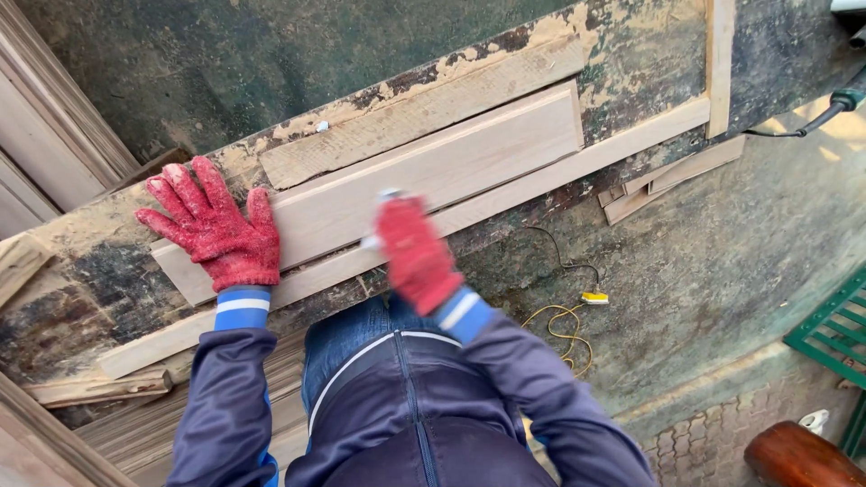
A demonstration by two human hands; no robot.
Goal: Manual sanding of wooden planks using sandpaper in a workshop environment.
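A pale wooden panel (451, 167) with a raised edge lies along a worn, paint-stained workbench (90, 289). My left hand (215, 225), in a red knit glove, presses flat on the panel's left end with fingers spread. My right hand (415, 252), also in a red glove, is blurred by motion at the panel's near edge. It is closed on a small pale object (377, 236), too blurred to identify, that touches the wood. A long thin wooden strip (622, 144) lies under the panel's near side.
More wooden strips (672, 176) stick out under the bench at right, and one stands upright (719, 63). Stacked boards (99, 388) lie at left. A yellow cable (564, 325) coils on the concrete floor. A green metal grate (834, 329) and a black cable (803, 126) are at right.
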